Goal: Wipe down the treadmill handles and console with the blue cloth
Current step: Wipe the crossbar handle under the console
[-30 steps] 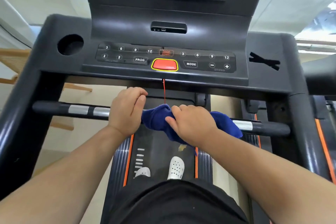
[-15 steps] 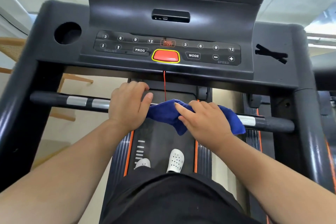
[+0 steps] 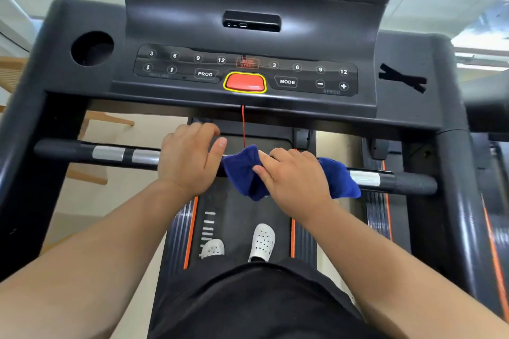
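Note:
A black crossbar handle (image 3: 118, 153) with silver sensor patches runs across the treadmill below the dark console (image 3: 245, 71). The blue cloth (image 3: 245, 170) is draped over the bar near its middle. My right hand (image 3: 294, 181) presses on the cloth and wraps it round the bar. My left hand (image 3: 187, 159) grips the bare bar just left of the cloth, its thumb touching the cloth's edge. The console carries numbered buttons and a red stop button (image 3: 244, 82).
A red safety cord (image 3: 243, 126) hangs from the console down to the cloth. A round cup holder (image 3: 92, 48) sits at the console's left. Side rails (image 3: 462, 173) flank the belt (image 3: 239, 217), where my white shoes stand. A wooden chair (image 3: 91, 118) is on the left.
My right hand and the cloth have slid slightly right along the bar and the cloth has bunched differently. My left hand keeps its grip on the bar.

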